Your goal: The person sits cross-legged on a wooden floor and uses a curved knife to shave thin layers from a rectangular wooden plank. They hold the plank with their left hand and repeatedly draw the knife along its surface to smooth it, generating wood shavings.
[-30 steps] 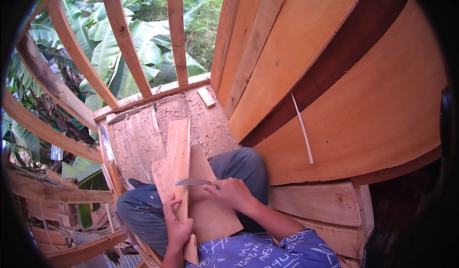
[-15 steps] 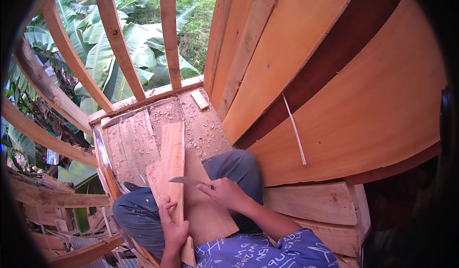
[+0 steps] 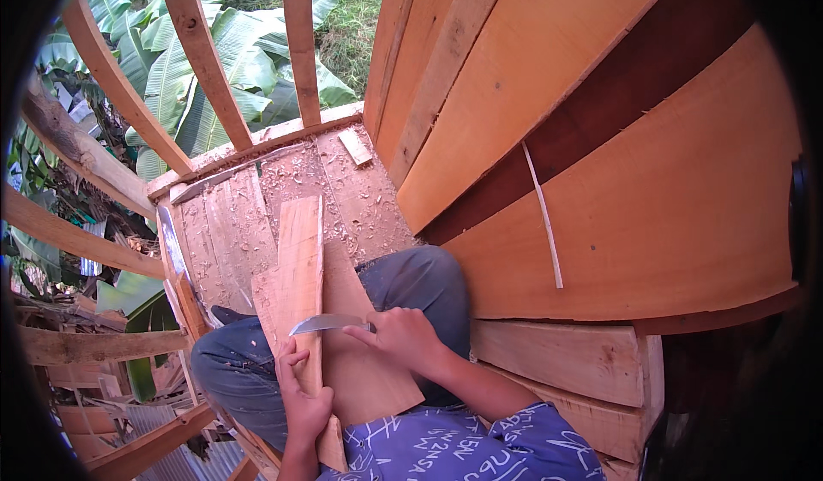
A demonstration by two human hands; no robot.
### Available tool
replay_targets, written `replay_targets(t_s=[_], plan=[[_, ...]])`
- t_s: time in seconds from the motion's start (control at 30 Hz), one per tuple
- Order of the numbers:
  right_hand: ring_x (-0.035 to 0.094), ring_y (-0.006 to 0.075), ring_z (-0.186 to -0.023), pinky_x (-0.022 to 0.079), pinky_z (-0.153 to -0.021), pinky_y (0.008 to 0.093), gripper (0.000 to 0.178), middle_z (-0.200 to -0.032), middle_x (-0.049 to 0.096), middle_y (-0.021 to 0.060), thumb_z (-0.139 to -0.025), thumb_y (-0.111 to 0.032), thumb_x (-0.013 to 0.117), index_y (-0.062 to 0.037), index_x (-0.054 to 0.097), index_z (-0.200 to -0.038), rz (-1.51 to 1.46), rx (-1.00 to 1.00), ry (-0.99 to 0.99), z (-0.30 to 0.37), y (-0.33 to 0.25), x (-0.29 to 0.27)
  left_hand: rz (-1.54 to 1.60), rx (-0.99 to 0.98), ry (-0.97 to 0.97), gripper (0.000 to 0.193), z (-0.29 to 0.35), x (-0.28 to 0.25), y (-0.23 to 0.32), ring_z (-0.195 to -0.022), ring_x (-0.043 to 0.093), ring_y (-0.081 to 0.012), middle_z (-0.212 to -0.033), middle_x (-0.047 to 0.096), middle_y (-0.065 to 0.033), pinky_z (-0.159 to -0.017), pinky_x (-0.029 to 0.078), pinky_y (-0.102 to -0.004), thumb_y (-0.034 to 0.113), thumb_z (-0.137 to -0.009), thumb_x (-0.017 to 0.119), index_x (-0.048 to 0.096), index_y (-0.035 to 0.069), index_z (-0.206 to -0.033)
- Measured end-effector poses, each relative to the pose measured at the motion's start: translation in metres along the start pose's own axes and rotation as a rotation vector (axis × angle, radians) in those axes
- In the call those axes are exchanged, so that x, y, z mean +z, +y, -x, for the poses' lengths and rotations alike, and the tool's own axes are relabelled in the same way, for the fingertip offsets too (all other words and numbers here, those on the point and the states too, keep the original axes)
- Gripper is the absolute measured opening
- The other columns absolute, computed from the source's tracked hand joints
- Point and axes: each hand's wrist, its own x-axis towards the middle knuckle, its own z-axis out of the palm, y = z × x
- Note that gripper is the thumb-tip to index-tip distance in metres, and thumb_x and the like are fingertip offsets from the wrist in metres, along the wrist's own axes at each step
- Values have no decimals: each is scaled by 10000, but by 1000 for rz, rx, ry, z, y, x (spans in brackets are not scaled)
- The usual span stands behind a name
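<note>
A long narrow piece of wood point(image 3: 301, 245) lies lengthwise over a wider flat board point(image 3: 364, 374) that rests across my lap. My left hand point(image 3: 305, 398) is closed around the near part of the narrow piece, thumb on its right side and fingers on its left. In my right hand point(image 3: 401, 340) is a knife point(image 3: 330, 321) with a curved metal blade pointing left. The blade crosses the top of the narrow piece, just beyond my left fingers. My right fist hides most of the knife's handle.
Wood shavings and a small offcut point(image 3: 354, 147) lie on the plank floor point(image 3: 227, 215) ahead. Large boards point(image 3: 617, 215) lean along the right, a thin strip point(image 3: 543, 215) against them. Upright wooden slats point(image 3: 201, 57) stand in front, with banana leaves point(image 3: 249, 57) beyond.
The knife has moved slightly left across the narrow piece, its tip now nearer my left fingers. My left hand keeps its hold. The whole view has shifted a little.
</note>
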Motion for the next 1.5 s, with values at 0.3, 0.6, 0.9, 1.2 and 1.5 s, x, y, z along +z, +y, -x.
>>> replay_targets(t_s=[0.3, 0.6, 0.9, 1.2, 1.5], plan=[[677, 343, -590, 537, -537, 443, 671, -612, 650, 166, -841, -699, 561, -58, 701, -699, 203, 24, 112, -8, 14, 0, -131, 35, -15, 553, 0, 10, 1, -1420, 300, -419, -1432, 445, -227, -1164, 192, -520, 14, -578, 607, 520, 46, -1124], [691, 314, -611, 535, -546, 433, 724, -632, 662, 162, -837, -746, 513, -60, 709, -715, 277, 16, 154, -7, 10, -11, -161, 100, -85, 562, -1, -5, 3, -1424, 293, -424, -1427, 449, -222, -1177, 168, -516, 63, -604, 607, 540, 34, -1161], [659, 312, -550, 508, -491, 417, 673, -563, 619, 140, -793, -722, 604, -70, 647, -631, 289, 45, 241, 2, 14, 10, -170, 61, -123, 568, 5, -11, 6, -1429, 276, -439, -1461, 410, -239, -1178, 169, -524, 37, -637, 604, 517, 34, -1198], [648, 354, -575, 508, -520, 439, 586, -589, 621, 161, -873, -597, 613, -56, 648, -649, 223, 241, 443, -27, 30, -19, -40, 17, -144, 578, 17, -17, 1, -1461, 255, -406, -1490, 386, -219, -1190, 183, -474, -29, -603, 545, 499, 37, -1176], [647, 331, -551, 502, -493, 424, 588, -569, 616, 139, -853, -611, 628, -63, 632, -640, 322, -95, 301, -4, -1, -1, 111, -8, -113, 571, 6, -15, 7, -1433, 294, -424, -1464, 391, -247, -1171, 232, -485, -45, -612, 583, 508, 27, -1173]])
